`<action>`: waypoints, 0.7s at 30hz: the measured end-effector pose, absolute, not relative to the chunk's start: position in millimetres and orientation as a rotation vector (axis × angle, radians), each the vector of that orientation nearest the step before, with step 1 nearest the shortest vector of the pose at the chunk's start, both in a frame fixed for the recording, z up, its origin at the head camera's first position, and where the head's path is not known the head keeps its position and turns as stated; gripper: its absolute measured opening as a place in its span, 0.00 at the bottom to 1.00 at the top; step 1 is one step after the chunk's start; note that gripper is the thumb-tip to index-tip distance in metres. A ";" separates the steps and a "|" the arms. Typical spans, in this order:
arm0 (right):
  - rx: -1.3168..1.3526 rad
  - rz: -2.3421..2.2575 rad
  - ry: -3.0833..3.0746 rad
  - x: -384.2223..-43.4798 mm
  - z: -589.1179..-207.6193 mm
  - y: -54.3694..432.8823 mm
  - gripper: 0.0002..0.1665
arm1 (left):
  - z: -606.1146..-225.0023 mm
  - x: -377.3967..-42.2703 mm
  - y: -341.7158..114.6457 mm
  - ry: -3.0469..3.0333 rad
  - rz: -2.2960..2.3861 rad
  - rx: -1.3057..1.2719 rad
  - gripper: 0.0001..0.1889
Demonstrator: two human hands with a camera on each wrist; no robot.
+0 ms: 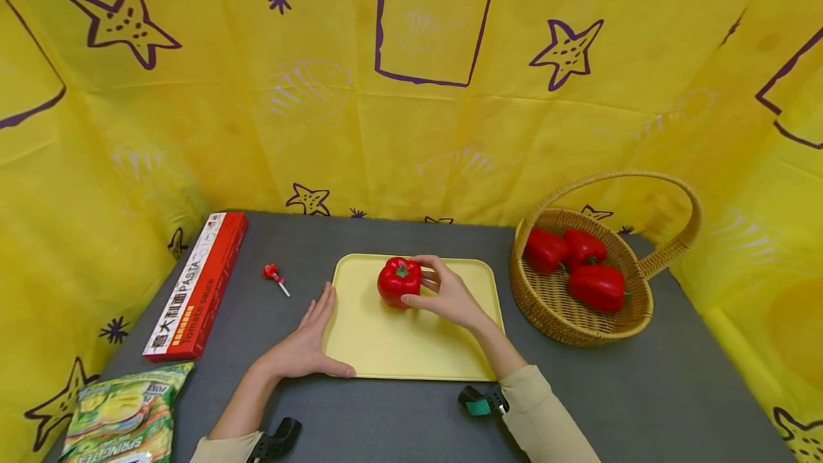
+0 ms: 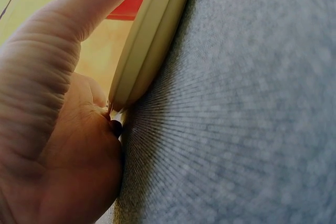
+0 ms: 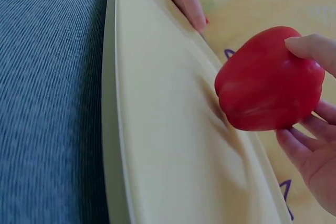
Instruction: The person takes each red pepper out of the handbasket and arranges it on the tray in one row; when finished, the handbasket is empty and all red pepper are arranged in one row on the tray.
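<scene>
A red bell pepper (image 1: 399, 283) with a green stem is at the upper middle of the pale yellow tray (image 1: 411, 349). My right hand (image 1: 450, 296) grips it from the right, thumb on the near side and fingers behind. In the right wrist view the bell pepper (image 3: 270, 80) looks slightly above the tray, with a shadow beneath. At the tray's left edge my left hand (image 1: 307, 345) rests with straight fingers along the side and the thumb at the front rim. The left wrist view shows this hand (image 2: 63, 129) against the tray's outer rim (image 2: 149, 40).
To the right stands a wicker basket (image 1: 546, 313) with a tall handle, holding three red bell peppers (image 1: 598, 287). Left of the tray lie a red lollipop (image 1: 272, 272), a pasta box (image 1: 196, 284) and a green-yellow snack bag (image 1: 122, 416). Yellow patterned cloth (image 1: 411, 127) hangs behind.
</scene>
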State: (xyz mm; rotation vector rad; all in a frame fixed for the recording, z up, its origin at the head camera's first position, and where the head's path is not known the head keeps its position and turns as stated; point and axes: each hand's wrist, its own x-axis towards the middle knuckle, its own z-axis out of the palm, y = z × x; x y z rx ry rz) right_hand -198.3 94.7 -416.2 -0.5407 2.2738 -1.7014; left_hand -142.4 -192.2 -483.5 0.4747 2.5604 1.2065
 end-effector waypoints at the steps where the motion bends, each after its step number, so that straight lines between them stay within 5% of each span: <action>1: -0.545 -1.704 2.268 -198.6 -416.2 93.2 0.39 | -483.3 -142.5 -192.1 2.561 1.203 0.467 0.74; 21: -0.614 -1.742 2.198 -206.2 -420.1 60.9 0.38 | -482.1 -144.0 -190.9 2.609 1.146 0.448 0.77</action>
